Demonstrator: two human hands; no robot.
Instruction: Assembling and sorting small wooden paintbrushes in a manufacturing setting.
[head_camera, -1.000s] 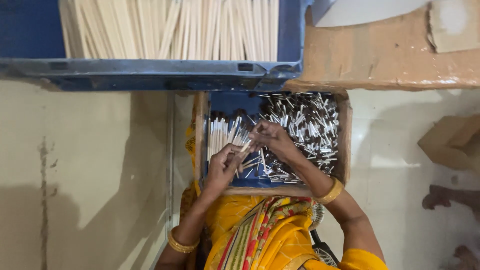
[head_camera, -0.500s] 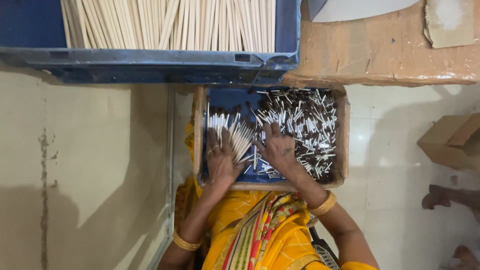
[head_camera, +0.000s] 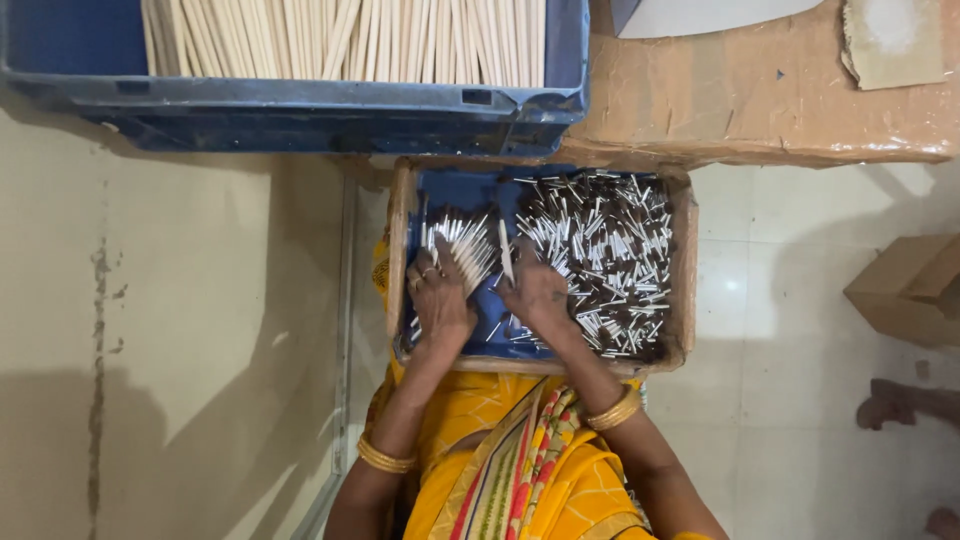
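A shallow cardboard box (head_camera: 684, 262) with a blue lining rests on my lap, over yellow cloth. Its right half holds a loose heap of short white sticks with dark tips (head_camera: 610, 250). My left hand (head_camera: 438, 292) lies over the box's left part and grips a fanned bunch of the same sticks (head_camera: 462, 243), which spread away from my fingers. My right hand (head_camera: 541, 291) is palm down at the near edge of the heap. A single white stick (head_camera: 505, 252) stands up at its thumb side. Gold bangles sit on both wrists.
A blue plastic crate (head_camera: 300, 105) filled with long pale sticks (head_camera: 350, 40) stands just beyond the box. A brown paper-covered surface (head_camera: 760, 100) lies at the top right. On the tiled floor to the right are a cardboard box (head_camera: 905, 290) and another person's foot (head_camera: 895, 405).
Both hands have dropped from a raised, meeting position down into the box. The bunch in my left hand has fanned out wider, and my right hand has settled onto the heap.
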